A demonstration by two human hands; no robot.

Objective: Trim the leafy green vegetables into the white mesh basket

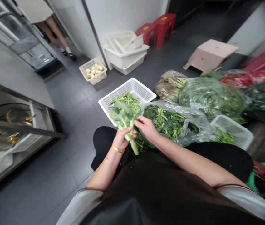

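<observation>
My left hand (122,139) is wrapped round the thick pale stem of a leafy green stalk (125,115), which looks like Chinese kale. Its leaves point away from me and its cut end towards my lap. At the right side of the stem, my right hand (148,128) is closed in a pinch; what its fingertips hold is too small to tell. Beyond the stalk is a white slotted basket (144,90) with cut greens (132,101) in it. An opened clear plastic bag of dark leafy greens (165,120) lies right beside my right hand.
Bagged greens (212,95) and a rooted bundle (169,86) lie to the right, near a translucent tub (242,132). Farther off are a small basket of pale vegetables (95,71), stacked white bins (125,57), red stools (165,28) and a pink stool (212,54). A person's legs (55,32) show far left.
</observation>
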